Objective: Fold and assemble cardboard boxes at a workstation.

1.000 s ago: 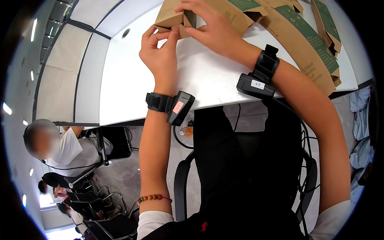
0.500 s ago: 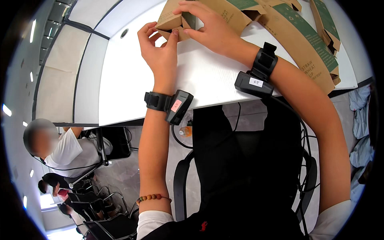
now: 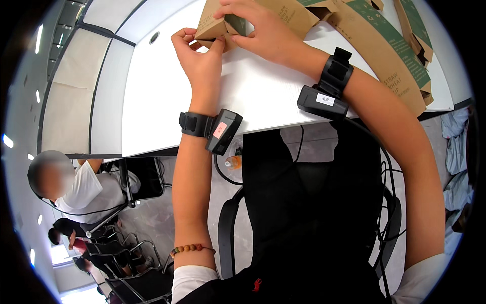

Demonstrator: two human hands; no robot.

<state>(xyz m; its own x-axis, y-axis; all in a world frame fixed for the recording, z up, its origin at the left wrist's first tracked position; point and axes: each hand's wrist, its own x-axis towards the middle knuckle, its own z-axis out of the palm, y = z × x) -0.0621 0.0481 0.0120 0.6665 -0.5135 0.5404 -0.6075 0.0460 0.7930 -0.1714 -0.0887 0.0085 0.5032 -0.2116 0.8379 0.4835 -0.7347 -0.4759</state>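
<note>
A brown cardboard box (image 3: 291, 12) with green printed panels lies on the white table (image 3: 167, 96) at the top of the view. My left hand (image 3: 200, 55) pinches the box's near left corner flap between thumb and fingers. My right hand (image 3: 258, 28) presses down on top of the box, fingers spread over a green panel. Both wrists carry black strapped devices. The far part of the box runs out of view.
More flat brown and green cardboard sheets (image 3: 390, 50) lie along the table's right side. A round cable hole (image 3: 154, 37) sits in the table at the left. A seated person in a white shirt (image 3: 76, 187) is at the lower left among black chairs (image 3: 147, 177).
Both hands and the box have shifted slightly up and left on the table; my left thumb now presses closer against the flap.
</note>
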